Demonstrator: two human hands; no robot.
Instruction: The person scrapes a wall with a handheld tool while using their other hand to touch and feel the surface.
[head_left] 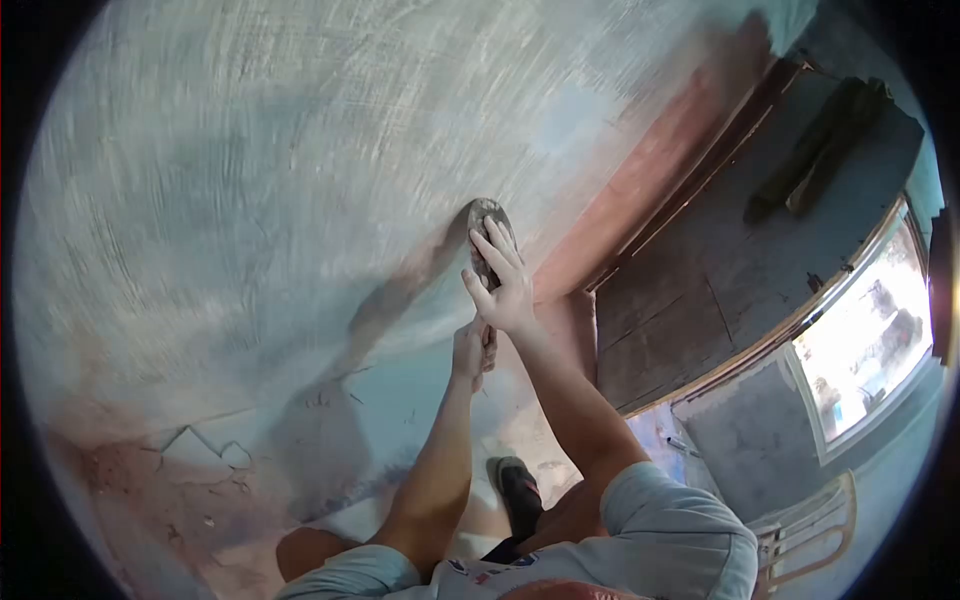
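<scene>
A dark, long tool (478, 218) with a rounded flat head, pale smears on it, lies against the streaked grey-white wall (300, 170). Its kind is not clear. My left hand (470, 352) is closed around its lower end, which is mostly hidden by the fingers. Higher up, my right hand (505, 290) rests on the back of the head with fingers stretched and spread. Both arms reach upward, the hands close together. A long shadow of the tool and arms falls on the wall to the left.
A reddish strip (640, 190) borders the wall at right, beside a dark panel (680, 320) with a dark cloth (820, 150) hanging. Farther right are a bright window (865, 330) and a pale chair (815, 530). Cracked, peeling patches (200, 455) show at lower left. Below is my sandalled foot (518, 490).
</scene>
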